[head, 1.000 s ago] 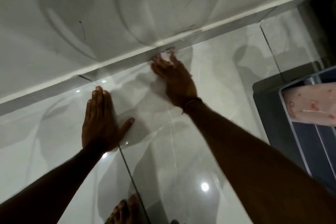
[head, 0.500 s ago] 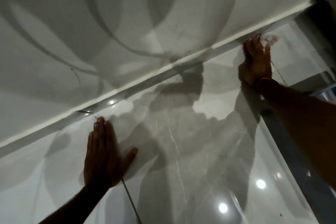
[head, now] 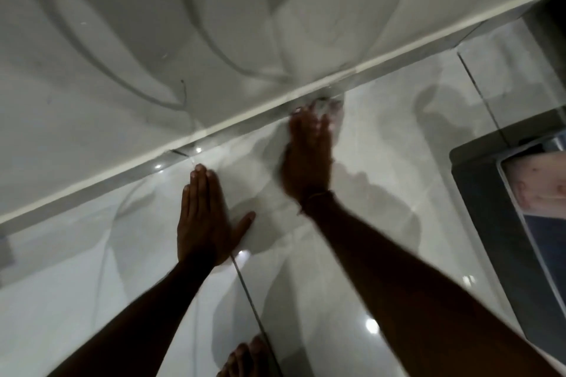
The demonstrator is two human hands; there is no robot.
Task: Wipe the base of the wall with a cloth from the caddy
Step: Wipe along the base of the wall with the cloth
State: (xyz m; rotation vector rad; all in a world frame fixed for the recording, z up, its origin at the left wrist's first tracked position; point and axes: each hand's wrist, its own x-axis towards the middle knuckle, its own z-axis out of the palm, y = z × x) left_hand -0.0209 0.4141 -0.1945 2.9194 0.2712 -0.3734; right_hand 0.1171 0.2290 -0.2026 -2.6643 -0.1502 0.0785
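A pale wall meets the glossy tiled floor along a grey skirting strip (head: 122, 180) that runs diagonally from lower left to upper right. My right hand (head: 307, 153) presses a small whitish cloth (head: 329, 105) against that strip near the middle of the view; only the cloth's edge shows past my fingertips, and it is blurred. My left hand (head: 205, 217) lies flat on the floor tile, fingers together and thumb out, a short way below the strip and left of my right hand.
A dark grey caddy (head: 490, 223) stands at the right edge, with a pinkish patterned cloth (head: 539, 190) inside. My bare toes (head: 245, 358) show at the bottom. Dark grout lines cross the shiny floor, which reflects ceiling lights.
My right hand with the cloth has slid back left along the skirting from the far right to the middle. My left hand has stayed flat on the tile.
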